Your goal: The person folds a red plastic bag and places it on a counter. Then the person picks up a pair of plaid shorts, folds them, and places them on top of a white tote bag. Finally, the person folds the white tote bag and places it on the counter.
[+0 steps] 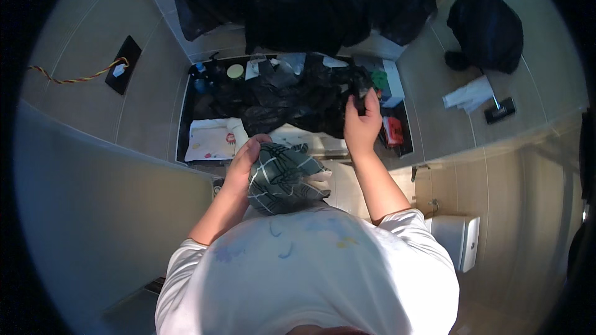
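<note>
My left hand (pixel 247 158) grips the side of a bunched dark green plaid cloth (pixel 279 179) with white and black lines, close in front of my chest. What the cloth's folds cover is hidden. Farther forward and to the right, my right hand (pixel 364 125) pinches a gathered end of thin black material (pixel 302 97), fingers and thumb together at the top. This material spreads crumpled over the dark counter shelf (pixel 200 107); I cannot tell whether it is a plastic bag or a garment.
A folded white printed cloth (pixel 212 139) lies on the shelf's left side, below a blue bottle (pixel 200 81) and a round pale lid (pixel 235 71). A box (pixel 393 86) and a red packet (pixel 393 131) stand at right. Black garments (pixel 302 4) hang above. A toilet cistern (pixel 449 237) is lower right.
</note>
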`<state>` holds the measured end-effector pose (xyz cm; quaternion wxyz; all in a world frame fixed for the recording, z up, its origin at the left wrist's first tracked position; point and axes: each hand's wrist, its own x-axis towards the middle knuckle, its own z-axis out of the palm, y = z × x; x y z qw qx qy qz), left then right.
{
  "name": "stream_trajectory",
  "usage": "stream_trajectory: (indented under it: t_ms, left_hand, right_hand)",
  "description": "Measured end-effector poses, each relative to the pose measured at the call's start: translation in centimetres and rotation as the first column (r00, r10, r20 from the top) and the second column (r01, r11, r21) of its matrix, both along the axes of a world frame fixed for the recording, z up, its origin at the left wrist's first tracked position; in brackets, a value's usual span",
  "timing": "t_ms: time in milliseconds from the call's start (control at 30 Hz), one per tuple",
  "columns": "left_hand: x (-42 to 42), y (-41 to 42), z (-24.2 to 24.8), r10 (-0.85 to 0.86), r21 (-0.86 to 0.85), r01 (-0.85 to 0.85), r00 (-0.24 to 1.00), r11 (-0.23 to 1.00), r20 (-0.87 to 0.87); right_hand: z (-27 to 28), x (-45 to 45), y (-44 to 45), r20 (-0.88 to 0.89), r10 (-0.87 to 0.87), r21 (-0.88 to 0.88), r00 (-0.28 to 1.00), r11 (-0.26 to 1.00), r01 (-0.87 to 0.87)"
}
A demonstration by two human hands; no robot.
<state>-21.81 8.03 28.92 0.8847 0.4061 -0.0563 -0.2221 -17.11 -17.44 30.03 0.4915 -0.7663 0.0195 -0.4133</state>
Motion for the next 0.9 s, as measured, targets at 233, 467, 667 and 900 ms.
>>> stream_trajectory:
  t_ms: [233, 467, 667, 900]
  left_hand:
    - [3.8, -0.4, 0.2, 0.188, -0.049, -0.192, 0.98, 0.98, -0.062]
    - [6.2, -1.5, 0.0, 0.29, -0.084, -0.297, 0.953, 0.951, -0.088]
    - [7.4, -3.0, -1.6, 0.347, -0.053, -0.357, 0.927, 0.932, -0.141]
    - [9.2, -3.0, -0.3, 0.367, -0.024, -0.372, 0.923, 0.928, -0.12]
  right_hand:
    - [-6.0, 13.7, 1.8, -0.174, 0.36, -0.35, 0.917, 0.847, -0.399]
    - [-12.0, 18.8, 2.2, -0.641, 0.227, -0.547, 0.733, 0.535, -0.644]
    - [-10.7, 15.4, 2.2, -0.422, 0.421, -0.338, 0.803, 0.749, -0.57]
    - [-4.7, 8.0, 1.3, 0.264, 0.964, 0.914, 0.042, -0.236, -0.331]
